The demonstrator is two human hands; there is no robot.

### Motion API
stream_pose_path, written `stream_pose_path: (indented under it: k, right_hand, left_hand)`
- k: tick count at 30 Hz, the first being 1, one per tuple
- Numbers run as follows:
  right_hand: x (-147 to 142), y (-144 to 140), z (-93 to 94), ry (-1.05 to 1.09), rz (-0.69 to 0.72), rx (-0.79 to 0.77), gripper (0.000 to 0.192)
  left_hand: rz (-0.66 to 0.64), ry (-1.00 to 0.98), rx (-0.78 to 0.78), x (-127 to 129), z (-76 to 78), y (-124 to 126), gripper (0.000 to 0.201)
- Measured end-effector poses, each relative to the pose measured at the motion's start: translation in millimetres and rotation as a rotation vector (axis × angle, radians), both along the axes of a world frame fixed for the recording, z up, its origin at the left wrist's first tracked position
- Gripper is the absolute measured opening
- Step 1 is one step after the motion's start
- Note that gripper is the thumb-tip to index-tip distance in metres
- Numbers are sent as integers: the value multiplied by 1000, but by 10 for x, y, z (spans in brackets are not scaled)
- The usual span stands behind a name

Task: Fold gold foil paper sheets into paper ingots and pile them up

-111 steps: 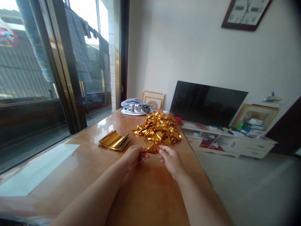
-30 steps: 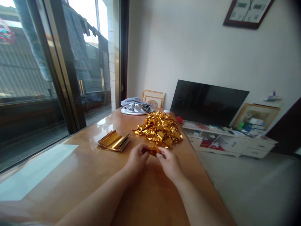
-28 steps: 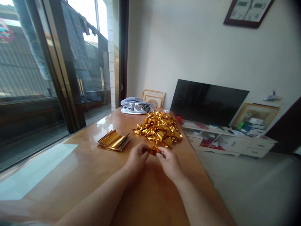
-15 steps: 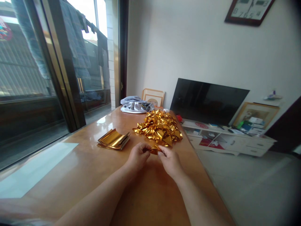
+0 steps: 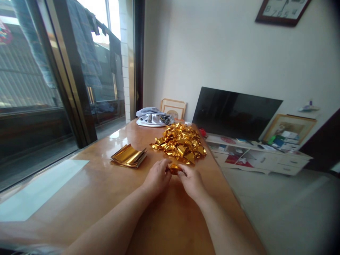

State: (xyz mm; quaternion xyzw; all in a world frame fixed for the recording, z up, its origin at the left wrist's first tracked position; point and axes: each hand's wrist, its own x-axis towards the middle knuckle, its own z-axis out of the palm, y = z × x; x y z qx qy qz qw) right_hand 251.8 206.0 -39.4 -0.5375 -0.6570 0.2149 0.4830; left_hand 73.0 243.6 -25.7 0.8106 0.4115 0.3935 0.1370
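Observation:
Between my two hands is a small folded piece of gold foil paper (image 5: 174,169). My left hand (image 5: 158,174) grips its left end, fingers closed, with the fingertips partly hidden behind the hand. At the other end my right hand (image 5: 191,179) pinches it between thumb and fingers. Just beyond the hands lies a heap of folded gold foil pieces (image 5: 183,143), shiny and pointed. To the left rests a stack of flat gold foil sheets (image 5: 128,156), its edges curling upward.
The polished wooden table (image 5: 106,198) has a pale sheet (image 5: 45,189) along its left side. Folded clothes (image 5: 152,117) and picture frames (image 5: 173,108) stand at the far end. A television (image 5: 236,113) and a white cabinet (image 5: 284,164) are to the right.
My left hand has rolled slightly inward around its end of the foil, its fingers now more over the top. My right hand has stayed nearly in place.

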Motion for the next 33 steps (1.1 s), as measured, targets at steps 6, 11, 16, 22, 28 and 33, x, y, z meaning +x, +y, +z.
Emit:
stream_pose_path:
  k: [6,11,16,22,28,33]
  right_hand:
    - [-11,-29,42,2,-9,-9,39]
    - [-29,-55,109,33,-37,-8,38]
    - [-25,-48,100,34,-42,2,38]
    - [3,-11,47,39,-64,-7,37]
    - [-6,3,18,45,-31,1,38]
    - [-11,-11,89,48,-49,-19,39]
  left_hand:
    - [-30,52,56,-2,-12,-17,45]
    - [-28,37,39,-3,8,-37,45]
    - [-37,61,56,5,15,-43,44]
    - [-7,24,7,-11,13,-27,32]
    - [-20,3,55,-35,108,-51,13]
    - [-25,-134,-61,-55,94,-7,17]
